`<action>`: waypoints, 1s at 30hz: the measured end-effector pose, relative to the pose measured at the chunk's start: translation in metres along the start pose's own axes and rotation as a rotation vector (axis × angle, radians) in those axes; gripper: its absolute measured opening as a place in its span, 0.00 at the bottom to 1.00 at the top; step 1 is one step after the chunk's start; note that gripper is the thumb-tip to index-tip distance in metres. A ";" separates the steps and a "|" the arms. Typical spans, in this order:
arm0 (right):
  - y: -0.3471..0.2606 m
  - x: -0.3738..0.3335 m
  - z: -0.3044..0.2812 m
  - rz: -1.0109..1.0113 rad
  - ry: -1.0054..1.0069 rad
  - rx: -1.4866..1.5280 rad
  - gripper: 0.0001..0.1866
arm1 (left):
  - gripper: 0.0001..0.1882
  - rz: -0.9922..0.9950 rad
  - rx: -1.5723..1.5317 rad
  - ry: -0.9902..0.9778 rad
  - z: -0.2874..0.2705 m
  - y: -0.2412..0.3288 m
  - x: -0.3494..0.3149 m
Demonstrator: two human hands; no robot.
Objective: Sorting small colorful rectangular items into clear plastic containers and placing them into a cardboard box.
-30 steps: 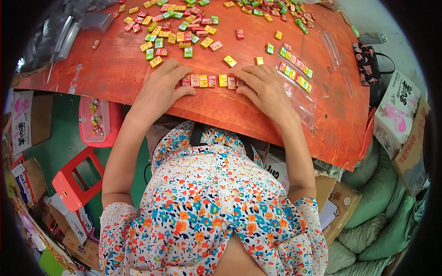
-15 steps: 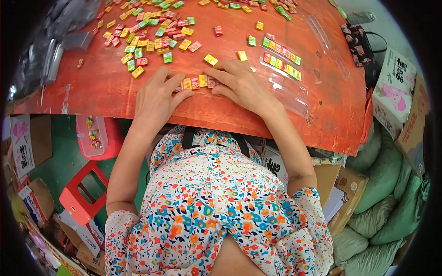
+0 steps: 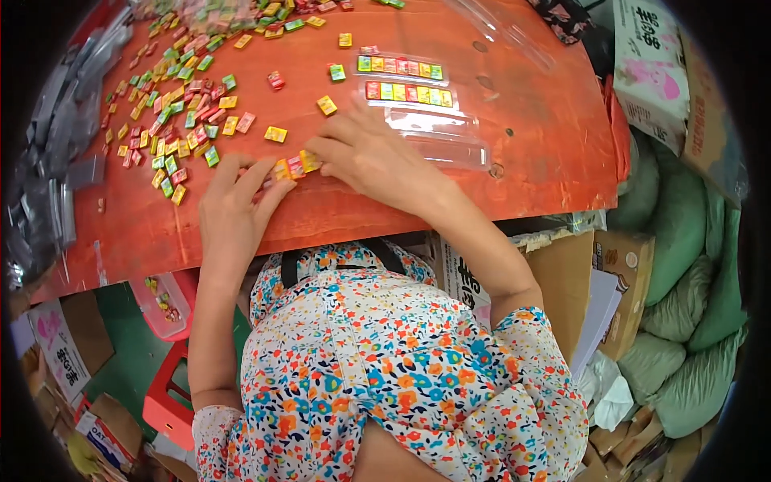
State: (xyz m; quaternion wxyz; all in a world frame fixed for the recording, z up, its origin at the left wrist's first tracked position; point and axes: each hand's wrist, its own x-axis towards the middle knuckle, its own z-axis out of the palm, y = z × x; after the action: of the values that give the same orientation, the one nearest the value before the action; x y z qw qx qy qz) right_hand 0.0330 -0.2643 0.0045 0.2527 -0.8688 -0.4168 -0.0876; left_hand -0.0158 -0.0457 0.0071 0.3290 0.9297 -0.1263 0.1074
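My left hand (image 3: pixel 233 201) and my right hand (image 3: pixel 373 157) grip a short row of small yellow, orange and red packs (image 3: pixel 295 167) between them, one hand at each end. The fingers hide the end packs. The row sits close above the table's near part. Beyond my right hand, two transparent plastic trays hold rows of mixed packs, a far tray row (image 3: pixel 400 68) and a nearer tray row (image 3: pixel 409 94). Loose yellow packs (image 3: pixel 275 134) lie just past my hands. To the left spreads a heap of similar packs (image 3: pixel 189 120).
The red table (image 3: pixel 546 177) carries more transparent trays (image 3: pixel 446 151) at right. Plastic sleeves (image 3: pixel 48 161) pile up at its left edge. Below stand a red stool (image 3: pixel 169 394) and a plastic tub (image 3: pixel 165 305). Cartons (image 3: pixel 650 72) and green sacks (image 3: pixel 675 233) crowd the right side.
The view has turned, so heap and trays sit differently in the picture. Both hands have carried the row somewhat rightward relative to the loose packs, and it now tilts up at its right end.
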 end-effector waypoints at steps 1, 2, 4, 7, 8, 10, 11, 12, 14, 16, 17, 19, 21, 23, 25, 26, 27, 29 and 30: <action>0.003 -0.006 -0.010 0.015 0.014 -0.045 0.18 | 0.15 0.004 -0.001 -0.002 0.006 0.006 0.007; 0.008 -0.015 -0.018 0.018 0.016 -0.047 0.18 | 0.14 0.083 0.008 0.001 0.014 0.012 0.017; 0.020 -0.034 -0.039 0.175 0.015 0.007 0.18 | 0.14 0.170 0.012 0.006 0.032 0.026 0.038; 0.044 -0.060 -0.063 0.268 0.024 -0.027 0.18 | 0.14 0.258 -0.029 -0.032 0.067 0.046 0.067; 0.052 -0.066 -0.069 0.264 0.026 -0.028 0.18 | 0.14 0.295 -0.057 -0.026 0.079 0.049 0.074; 0.069 -0.080 -0.079 0.294 -0.025 -0.132 0.17 | 0.14 0.348 -0.091 -0.030 0.101 0.056 0.087; 0.077 -0.086 -0.078 0.310 -0.029 -0.131 0.17 | 0.15 0.380 -0.082 -0.027 0.109 0.059 0.092; 0.082 -0.090 -0.078 0.313 -0.024 -0.131 0.17 | 0.15 0.413 -0.072 -0.025 0.114 0.061 0.095; 0.090 -0.095 -0.078 0.315 -0.040 -0.114 0.17 | 0.16 0.406 -0.066 -0.062 0.119 0.063 0.098; 0.097 -0.103 -0.076 0.327 -0.004 -0.059 0.18 | 0.16 0.396 -0.060 -0.103 0.122 0.062 0.098; 0.099 -0.106 -0.076 0.334 0.027 -0.006 0.19 | 0.17 0.383 -0.074 -0.144 0.122 0.060 0.097; 0.098 -0.106 -0.077 0.369 0.042 0.051 0.19 | 0.18 0.369 -0.084 -0.191 0.121 0.058 0.092; 0.097 -0.110 -0.076 0.404 0.055 0.105 0.20 | 0.23 0.404 -0.107 -0.115 0.119 0.058 0.088; 0.097 -0.117 -0.073 0.454 0.172 0.086 0.21 | 0.29 0.466 -0.052 -0.083 0.117 0.052 0.084; 0.093 -0.122 -0.074 0.419 0.158 -0.012 0.23 | 0.34 0.523 0.005 -0.048 0.112 0.050 0.080; 0.091 -0.124 -0.073 0.382 0.143 -0.112 0.25 | 0.39 0.563 0.088 -0.104 0.109 0.050 0.078; 0.086 -0.126 -0.072 0.382 0.143 -0.110 0.25 | 0.44 0.602 0.172 -0.158 0.106 0.050 0.076; 0.079 -0.132 -0.066 0.427 -0.013 -0.220 0.31 | 0.47 0.604 0.207 -0.214 0.106 0.046 0.071; 0.077 -0.135 -0.064 0.428 -0.014 -0.220 0.31 | 0.50 0.607 0.240 -0.270 0.106 0.045 0.068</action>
State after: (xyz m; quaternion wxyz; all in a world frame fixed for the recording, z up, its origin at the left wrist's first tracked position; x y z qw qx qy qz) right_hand 0.0097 -0.4291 -0.0175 0.1665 -0.9601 -0.2131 -0.0708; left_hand 0.0475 -0.1586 -0.0281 0.1508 0.8876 -0.4257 0.0905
